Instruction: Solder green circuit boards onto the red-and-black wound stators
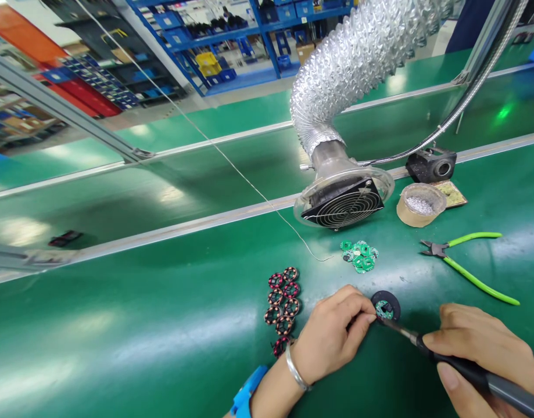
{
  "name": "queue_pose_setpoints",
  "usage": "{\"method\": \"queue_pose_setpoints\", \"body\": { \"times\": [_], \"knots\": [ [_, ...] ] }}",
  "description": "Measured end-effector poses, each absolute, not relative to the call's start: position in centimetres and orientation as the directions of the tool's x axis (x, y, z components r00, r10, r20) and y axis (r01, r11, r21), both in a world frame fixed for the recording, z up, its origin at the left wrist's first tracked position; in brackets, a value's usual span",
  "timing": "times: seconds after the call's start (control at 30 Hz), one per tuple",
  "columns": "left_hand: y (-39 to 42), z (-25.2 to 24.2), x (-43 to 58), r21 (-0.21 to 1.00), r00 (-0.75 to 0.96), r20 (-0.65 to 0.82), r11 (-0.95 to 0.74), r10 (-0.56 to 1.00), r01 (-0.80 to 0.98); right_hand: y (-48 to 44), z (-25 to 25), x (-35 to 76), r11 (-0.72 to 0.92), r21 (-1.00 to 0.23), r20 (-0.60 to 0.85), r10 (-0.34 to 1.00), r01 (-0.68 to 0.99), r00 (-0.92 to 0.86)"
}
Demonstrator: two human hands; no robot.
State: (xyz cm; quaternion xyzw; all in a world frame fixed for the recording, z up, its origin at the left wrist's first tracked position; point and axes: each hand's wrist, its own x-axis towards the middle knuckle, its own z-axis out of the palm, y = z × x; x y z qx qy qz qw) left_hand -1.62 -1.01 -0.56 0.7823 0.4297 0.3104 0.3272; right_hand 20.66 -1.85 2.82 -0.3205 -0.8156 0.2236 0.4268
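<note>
My right hand (488, 354) grips a soldering iron (462, 366) by its black handle. The iron's metal tip reaches the lower edge of a small round green circuit board (384, 309), which sits on a black disc (393, 300) on the bench. Thumb and forefinger of my left hand (336, 328) are pinched together at the left edge of that board. What lies between those fingertips is hidden or too small to make out. Left of this hand stand several copper-wound ring coils (285, 302) in two rows. Beyond the disc is a pile of green circuit boards (361, 256).
Green-handled cutters (471, 261) lie open at right. Behind them are a round tub (417, 206), a sponge (452, 193) and a black holder (432, 165). A fume extractor (347, 203) overhangs the bench on a foil duct (358, 64). A thin wire (244, 177) slants down near the boards.
</note>
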Motion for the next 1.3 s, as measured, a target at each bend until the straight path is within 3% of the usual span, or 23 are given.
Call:
{"method": "queue_pose_setpoints", "body": {
  "times": [0.3,0.83,1.0,1.1,1.3],
  "knots": [
    [-0.9,-0.7,-1.6,0.773,0.443,0.211,-0.426,0.871,0.47,-2.2,2.8,20.6,0.64,-0.651,0.466,0.761,0.408,-0.452],
    [-1.0,-0.9,-1.8,0.765,0.449,0.231,-0.446,0.863,0.465,-1.5,3.7,21.3,0.705,-0.616,0.547,0.703,0.351,-0.454],
    [-1.0,-0.9,-1.7,0.76,0.449,0.23,-0.448,0.863,0.471,-0.2,2.3,20.0,0.641,-0.691,0.51,0.76,0.335,-0.403],
    [-1.1,-1.0,-1.6,0.749,0.439,0.233,-0.448,0.868,0.487,0.8,1.2,18.9,0.614,-0.721,0.428,0.76,0.322,-0.49],
    [-1.4,-1.0,-1.3,0.788,0.387,0.235,-0.408,0.892,0.462,2.2,0.1,18.4,0.674,-0.689,0.398,0.659,0.266,-0.638]
  ]
}}
